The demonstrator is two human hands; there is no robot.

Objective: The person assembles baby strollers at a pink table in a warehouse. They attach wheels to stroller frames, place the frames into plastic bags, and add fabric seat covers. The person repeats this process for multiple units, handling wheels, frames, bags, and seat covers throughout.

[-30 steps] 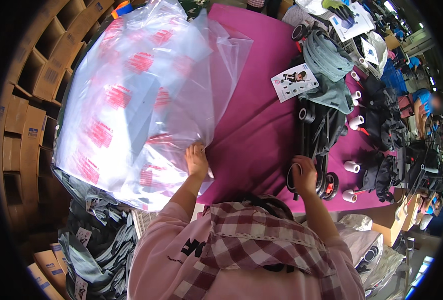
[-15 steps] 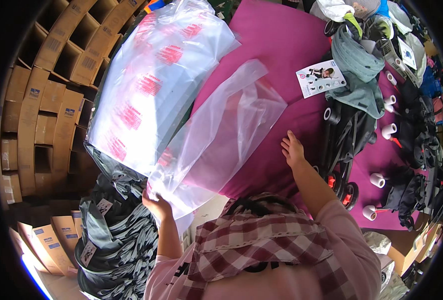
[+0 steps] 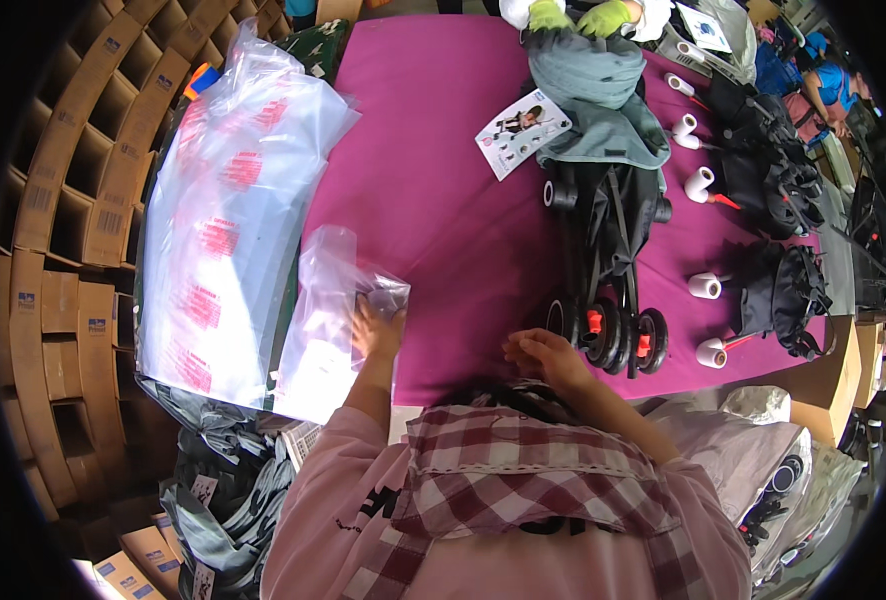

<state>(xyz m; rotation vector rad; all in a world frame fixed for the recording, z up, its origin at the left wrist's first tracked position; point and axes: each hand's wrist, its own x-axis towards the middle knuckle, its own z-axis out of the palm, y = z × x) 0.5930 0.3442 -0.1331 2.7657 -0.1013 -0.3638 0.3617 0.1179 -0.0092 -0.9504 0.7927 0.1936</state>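
Observation:
My left hand (image 3: 375, 325) grips a clear plastic bag (image 3: 325, 320) at the near left edge of the magenta table (image 3: 443, 210). The bag lies crumpled beside a stack of clear bags with red print (image 3: 228, 230). Hovering over the table's near edge, my right hand (image 3: 541, 355) holds nothing, its fingers loosely curled. It is just left of the wheels of a folded black stroller (image 3: 608, 250). A grey fabric cover (image 3: 598, 100) lies over the stroller's far end.
A printed leaflet (image 3: 523, 132) lies on the table near the stroller. Several white tape rolls (image 3: 701, 185) and black folded strollers (image 3: 778, 290) sit to the right. Another person's green-gloved hands (image 3: 573, 15) work at the far edge. Cardboard boxes (image 3: 53, 250) stand to the left.
My left hand has pulled one clear bag off the stack and brought it down onto the table's near left edge. My right hand drew back toward me from the table.

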